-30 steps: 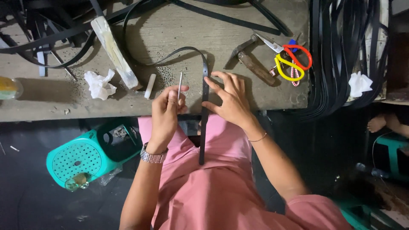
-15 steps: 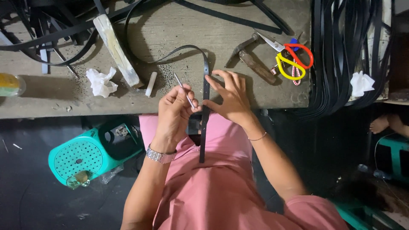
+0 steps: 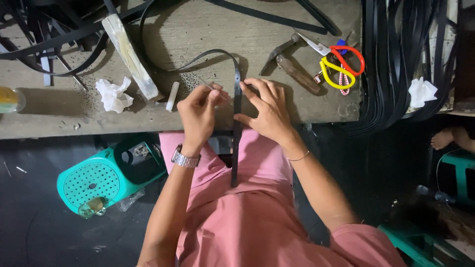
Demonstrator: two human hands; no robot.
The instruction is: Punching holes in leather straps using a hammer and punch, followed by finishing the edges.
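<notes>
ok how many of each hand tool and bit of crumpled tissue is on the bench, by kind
scissors: 2, one red-handled and one yellow-handled
hammer: 1
thin tool in the left hand: 1
crumpled white tissue: 2, one to the left, one on the right by the hanging black straps
total: 6

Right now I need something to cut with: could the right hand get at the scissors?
Probably yes. The scissors lie in the open on the table, up and to the right of the right hand, nothing covering them. That hand would first have to let go of the black strap.
</notes>
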